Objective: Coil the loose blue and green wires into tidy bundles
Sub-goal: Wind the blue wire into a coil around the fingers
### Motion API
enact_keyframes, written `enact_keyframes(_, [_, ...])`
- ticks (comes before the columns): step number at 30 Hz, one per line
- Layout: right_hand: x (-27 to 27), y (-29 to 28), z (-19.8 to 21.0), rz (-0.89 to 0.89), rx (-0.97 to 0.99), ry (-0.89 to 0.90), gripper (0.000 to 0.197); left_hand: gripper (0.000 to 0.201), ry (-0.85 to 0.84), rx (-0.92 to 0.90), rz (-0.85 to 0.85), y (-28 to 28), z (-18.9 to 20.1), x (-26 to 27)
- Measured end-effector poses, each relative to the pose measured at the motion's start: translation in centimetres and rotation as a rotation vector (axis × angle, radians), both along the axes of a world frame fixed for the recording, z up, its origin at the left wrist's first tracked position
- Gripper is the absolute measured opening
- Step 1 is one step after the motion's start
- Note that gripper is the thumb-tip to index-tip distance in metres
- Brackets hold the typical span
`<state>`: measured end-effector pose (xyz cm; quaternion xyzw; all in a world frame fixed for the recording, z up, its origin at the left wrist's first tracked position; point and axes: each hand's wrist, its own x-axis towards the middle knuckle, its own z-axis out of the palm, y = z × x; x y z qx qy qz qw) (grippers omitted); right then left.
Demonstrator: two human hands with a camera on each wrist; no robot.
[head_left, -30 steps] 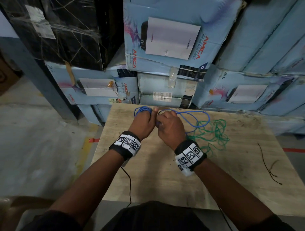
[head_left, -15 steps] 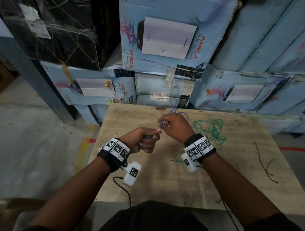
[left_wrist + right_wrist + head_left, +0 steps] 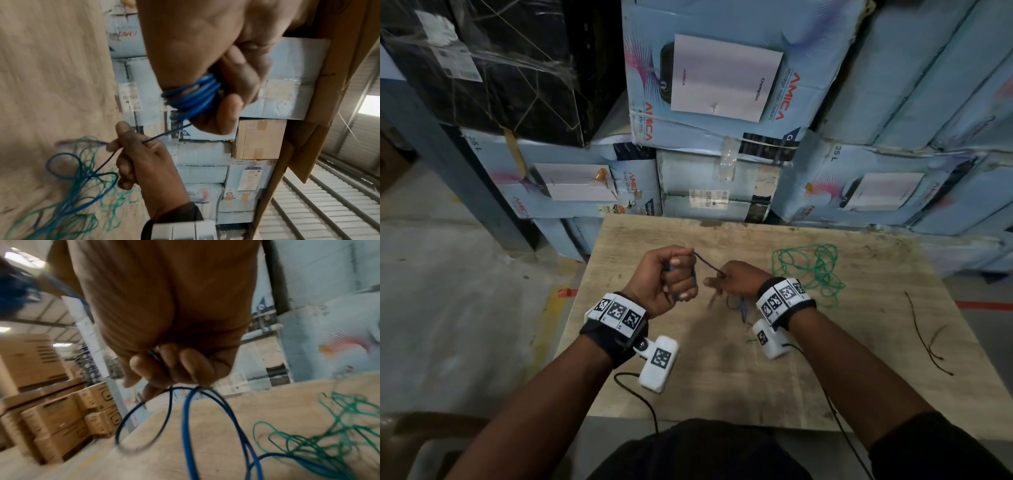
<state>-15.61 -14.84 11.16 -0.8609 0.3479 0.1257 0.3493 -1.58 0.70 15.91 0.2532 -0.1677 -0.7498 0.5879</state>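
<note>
My left hand (image 3: 671,274) is a raised fist over the wooden table (image 3: 722,377), and it grips a small coil of blue wire (image 3: 193,99) wound round its fingers. One taut blue strand (image 3: 709,263) runs from that fist to my right hand (image 3: 736,281), which pinches it just to the right. Below the right hand's fingers (image 3: 174,366) the remaining blue wire (image 3: 187,418) hangs in loose loops down to the table. The green wire (image 3: 815,270) lies in a loose tangle on the table behind my right wrist, and neither hand touches it.
A thin black wire (image 3: 924,339) lies on the right part of the table. Stacked blue cartons (image 3: 722,85) and a black wrapped box (image 3: 500,68) stand close behind the far edge. Concrete floor (image 3: 465,291) drops off to the left.
Both hands have drawn back from the far edge and parted. The wide blue loops once spread on the table are now gathered in my hands, and the left hand has turned into an upright fist.
</note>
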Motion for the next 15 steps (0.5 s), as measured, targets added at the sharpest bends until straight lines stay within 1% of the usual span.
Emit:
enact_keyframes(1, [0.0, 0.4, 0.0, -0.005, -0.044, -0.079, 0.037, 0.037, -0.012, 0.038, 0.038, 0.0, -0.1, 0.0])
enact_keyframes(2, [-0.1, 0.9, 0.2, -0.039, -0.07, -0.198, 0.038, 0.038, -0.022, 0.073, 0.066, 0.0, -0.3, 0.0])
enact_keyframes(4, [-0.2, 1.9, 0.6, -0.129, -0.038, -0.496, 0.047, 0.039, -0.043, 0.141, 0.108, 0.1, -0.9, -0.1])
enact_keyframes(5, [0.0, 2.2, 0.8, -0.144, -0.016, -0.619, 0.043, 0.039, -0.046, 0.168, 0.132, 0.1, -1.2, -0.2])
enact_keyframes(6, [0.2, 2.6, 1.0, -0.135, 0.01, -0.698, 0.035, 0.04, -0.045, 0.19, 0.161, 0.1, -1.6, -0.4])
enact_keyframes(8, [0.7, 3.5, 1.2, -0.124, 0.121, -0.785, 0.017, 0.041, -0.035, 0.213, 0.21, 0.1, -2.0, -0.8])
enact_keyframes(9, [0.8, 3.8, 1.1, -0.136, 0.187, -0.815, 0.014, 0.04, -0.026, 0.211, 0.22, 0.0, -2.0, -1.0])
enact_keyframes(11, [0.6, 3.9, 0.9, -0.169, 0.286, -0.855, 0.015, 0.039, -0.023, 0.2, 0.211, -0.1, -1.8, -1.2])
enact_keyframes(15, [-0.2, 2.2, 1.6, -0.233, 0.323, -0.904, 0.01, 0.036, -0.032, 0.199, 0.099, -0.4, -1.4, -1.1])
